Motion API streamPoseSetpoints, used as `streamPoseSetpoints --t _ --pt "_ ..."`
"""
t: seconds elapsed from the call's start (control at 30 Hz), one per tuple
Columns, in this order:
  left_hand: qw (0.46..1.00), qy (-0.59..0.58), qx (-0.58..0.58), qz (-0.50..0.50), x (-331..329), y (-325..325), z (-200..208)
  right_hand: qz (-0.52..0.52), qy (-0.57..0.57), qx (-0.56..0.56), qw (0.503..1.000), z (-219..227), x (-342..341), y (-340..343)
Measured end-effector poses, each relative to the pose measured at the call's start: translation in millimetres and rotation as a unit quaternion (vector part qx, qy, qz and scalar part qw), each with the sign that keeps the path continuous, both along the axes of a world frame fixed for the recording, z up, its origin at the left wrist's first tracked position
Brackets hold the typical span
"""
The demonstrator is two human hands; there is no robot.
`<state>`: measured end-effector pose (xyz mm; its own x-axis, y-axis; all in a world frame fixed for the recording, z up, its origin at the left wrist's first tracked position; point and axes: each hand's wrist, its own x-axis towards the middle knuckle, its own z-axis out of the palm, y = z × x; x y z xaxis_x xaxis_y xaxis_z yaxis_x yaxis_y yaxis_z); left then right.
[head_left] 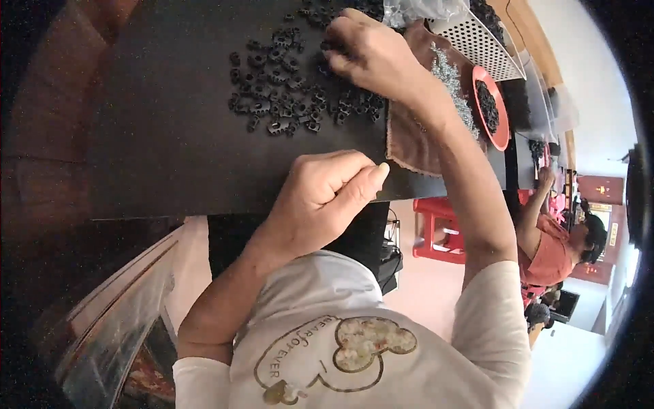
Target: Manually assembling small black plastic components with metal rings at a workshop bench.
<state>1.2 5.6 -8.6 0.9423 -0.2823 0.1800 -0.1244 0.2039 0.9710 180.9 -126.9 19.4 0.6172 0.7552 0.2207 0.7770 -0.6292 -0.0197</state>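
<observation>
Small black ridged plastic parts (pixel 279 88) lie in a loose spread on the dark table. At the far side of this spread, my right hand (pixel 371 54) reaches in with its fingers curled down among the parts. Whatever those fingers grip blends with the black pieces behind them. Closer to me, my left hand (pixel 327 187) is closed in a fist above the table's near edge, its thumb laid along the top. Anything inside the fist is hidden.
Silvery screws or similar small metal pieces (pixel 449 78) lie on a brown cloth (pixel 409 140). Right of it are a red-orange dish (pixel 503 129) of small black pieces and a perforated white basket (pixel 477 44). A red stool (pixel 436 228) and another seated person (pixel 552 249) are further right.
</observation>
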Motion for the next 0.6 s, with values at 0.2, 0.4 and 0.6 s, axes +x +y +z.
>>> streamPoseSetpoints --t 0.2,0.4,0.6 --pt "0.997 0.074 0.003 -0.036 -0.5 5.7 7.3 0.03 0.058 0.149 0.987 22.9 -45.8 -23.2" --pt "0.99 0.074 -0.12 0.03 4.2 0.0 -4.3 0.021 0.1 0.197 0.975 43.0 -99.9 -39.7" --pt "0.985 0.082 -0.145 0.046 5.7 -6.2 -1.5 0.072 0.079 0.169 0.98 45.3 -124.3 -42.7"
